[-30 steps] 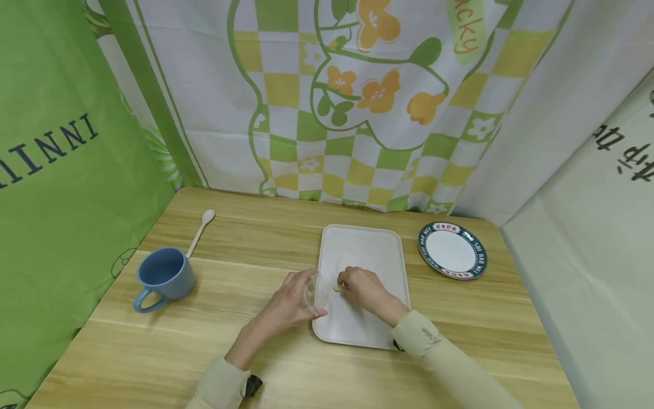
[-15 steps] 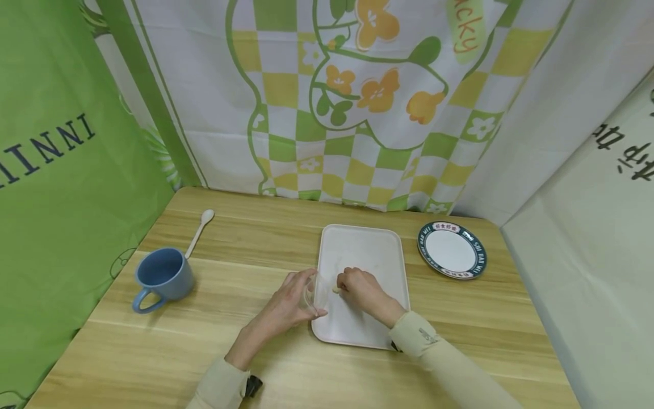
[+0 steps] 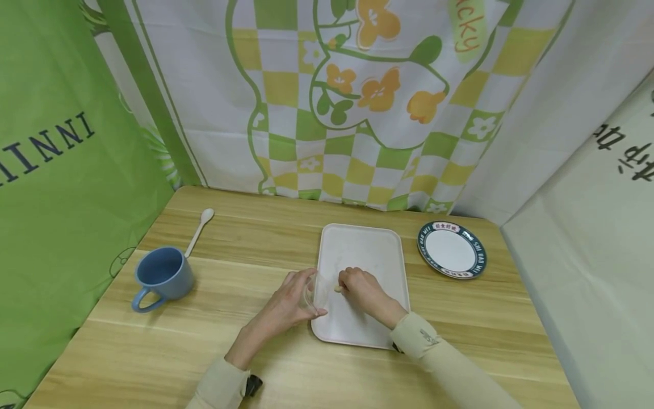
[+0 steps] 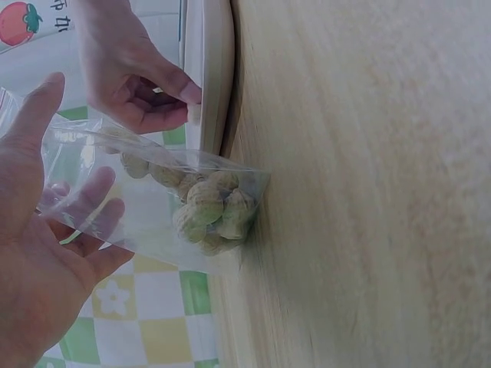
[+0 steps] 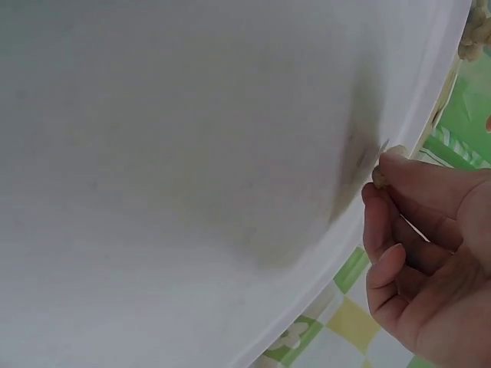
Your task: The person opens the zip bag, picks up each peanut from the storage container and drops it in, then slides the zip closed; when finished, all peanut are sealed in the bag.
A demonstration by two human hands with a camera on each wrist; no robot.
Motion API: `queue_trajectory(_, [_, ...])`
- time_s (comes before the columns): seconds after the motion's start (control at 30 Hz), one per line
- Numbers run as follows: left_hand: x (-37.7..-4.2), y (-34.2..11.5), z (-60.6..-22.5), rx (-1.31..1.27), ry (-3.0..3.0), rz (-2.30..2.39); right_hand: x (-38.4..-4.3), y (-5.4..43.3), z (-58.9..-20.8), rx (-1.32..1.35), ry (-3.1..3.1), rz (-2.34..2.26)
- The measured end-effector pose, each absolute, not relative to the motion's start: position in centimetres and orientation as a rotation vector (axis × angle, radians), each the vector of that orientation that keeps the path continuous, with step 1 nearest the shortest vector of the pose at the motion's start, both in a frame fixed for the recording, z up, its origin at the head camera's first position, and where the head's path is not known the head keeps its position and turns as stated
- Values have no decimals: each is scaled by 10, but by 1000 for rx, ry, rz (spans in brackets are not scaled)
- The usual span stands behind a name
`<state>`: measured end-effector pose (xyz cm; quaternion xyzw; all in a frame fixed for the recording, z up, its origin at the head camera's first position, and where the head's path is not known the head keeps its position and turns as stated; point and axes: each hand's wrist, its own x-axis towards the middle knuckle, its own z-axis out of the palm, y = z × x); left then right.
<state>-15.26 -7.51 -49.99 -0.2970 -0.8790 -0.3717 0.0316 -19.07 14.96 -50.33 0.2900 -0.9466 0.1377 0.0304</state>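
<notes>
My left hand (image 3: 286, 301) holds a clear plastic bag (image 3: 320, 291) at the tray's left edge, thumb and fingers spread around its mouth. Several peanuts in their shells (image 4: 205, 205) lie at the bottom of the bag in the left wrist view. Over the pale tray (image 3: 361, 244), my right hand (image 3: 364, 291) pinches a peanut (image 5: 380, 178) between thumb and forefinger. One end of that peanut sticks out toward the bag; the fingers cover the rest. In the right wrist view, the other right fingers are curled in toward the palm.
A blue mug (image 3: 164, 274) stands at the left of the wooden table (image 3: 245, 238), with a white spoon (image 3: 200, 233) behind it. The green-rimmed plate (image 3: 452, 250) sits to the right of the tray. Printed curtains hang along the back and sides.
My right fingers have shifted slightly on the peanut, which sits at a slightly different angle. My left hand and the bag have stayed in place.
</notes>
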Motion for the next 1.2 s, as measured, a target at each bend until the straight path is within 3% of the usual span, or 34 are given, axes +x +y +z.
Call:
queue_trajectory(0.43, [-152, -75, -500, -913, -2695, -1140, -184, 159, -478, 855, -2738, 612])
queue_trajectory(1.2, [-153, -75, -499, -926, -2699, -1168, -158, 143, -427, 1102, -2407, 563])
